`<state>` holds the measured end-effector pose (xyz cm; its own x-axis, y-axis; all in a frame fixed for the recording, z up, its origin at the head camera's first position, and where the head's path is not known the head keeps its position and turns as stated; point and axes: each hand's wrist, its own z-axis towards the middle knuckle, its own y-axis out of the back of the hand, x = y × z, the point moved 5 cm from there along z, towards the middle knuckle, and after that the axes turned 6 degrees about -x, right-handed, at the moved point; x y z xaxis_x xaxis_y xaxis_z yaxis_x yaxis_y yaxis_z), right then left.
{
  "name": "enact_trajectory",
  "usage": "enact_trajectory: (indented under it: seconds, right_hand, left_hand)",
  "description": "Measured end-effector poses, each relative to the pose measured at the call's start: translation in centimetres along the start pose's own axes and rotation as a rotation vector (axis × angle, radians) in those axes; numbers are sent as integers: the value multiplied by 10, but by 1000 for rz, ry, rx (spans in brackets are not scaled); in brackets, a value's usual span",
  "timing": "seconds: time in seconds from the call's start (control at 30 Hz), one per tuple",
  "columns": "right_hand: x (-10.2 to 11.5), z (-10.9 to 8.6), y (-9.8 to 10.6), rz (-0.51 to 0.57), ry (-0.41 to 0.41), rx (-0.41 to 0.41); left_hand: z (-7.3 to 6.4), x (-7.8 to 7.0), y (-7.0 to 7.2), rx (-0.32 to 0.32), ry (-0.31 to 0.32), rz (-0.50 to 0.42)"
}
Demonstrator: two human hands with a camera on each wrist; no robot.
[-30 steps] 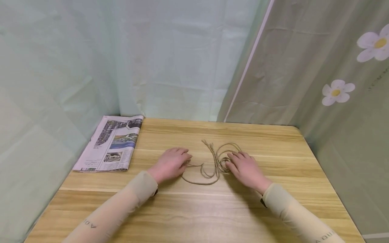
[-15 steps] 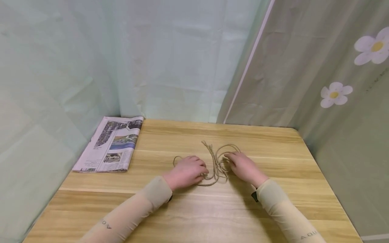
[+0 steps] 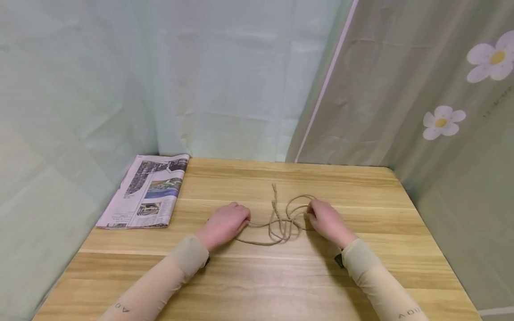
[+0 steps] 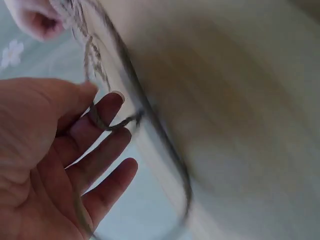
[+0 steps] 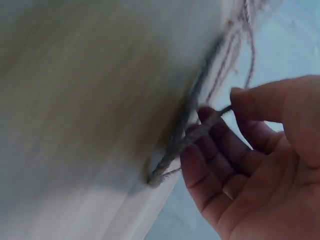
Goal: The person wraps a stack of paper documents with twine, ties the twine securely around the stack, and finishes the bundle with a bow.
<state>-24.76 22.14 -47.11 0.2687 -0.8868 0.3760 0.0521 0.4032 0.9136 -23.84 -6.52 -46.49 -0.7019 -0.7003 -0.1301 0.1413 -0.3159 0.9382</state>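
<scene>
A length of brown twine lies looped and crossed on the wooden table, its frayed end pointing to the far side. On the left, my left hand pinches one strand; in the left wrist view the thumb and index finger hold the twine while the other fingers spread loosely. My right hand is at the right side of the loops. Its thumb and index finger pinch another strand, seen in the right wrist view. Whether the crossing in the middle is a knot, I cannot tell.
A folded newspaper rests at the table's back left corner. Pale curtains stand close behind and at both sides of the wooden table, with flower prints on the right.
My left hand first moved right to the twine, then back left, drawing a strand out. My right hand now pinches a strand. The loops cross more in the middle, and the frayed end has straightened.
</scene>
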Motion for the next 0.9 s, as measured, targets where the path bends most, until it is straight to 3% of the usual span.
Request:
enact_trajectory:
  seconds: [0.2,0.3,0.47,0.67,0.9]
  right_hand:
    - [-22,-12,25,67,-87,-104]
    - [-33,-18,40,107,-116,-165]
    - [-50,-29,64,157,-182,-257]
    - [-70,-45,94,183,-282,-385]
    - [-92,-62,124,235,-397,-489]
  left_hand:
    - [-17,40,23,-57,272,-111]
    - [-24,54,34,-96,353,-108]
    - [-32,70,50,-131,411,-83]
    - [-39,82,57,-104,473,-89]
    - [-49,86,63,-57,447,-43]
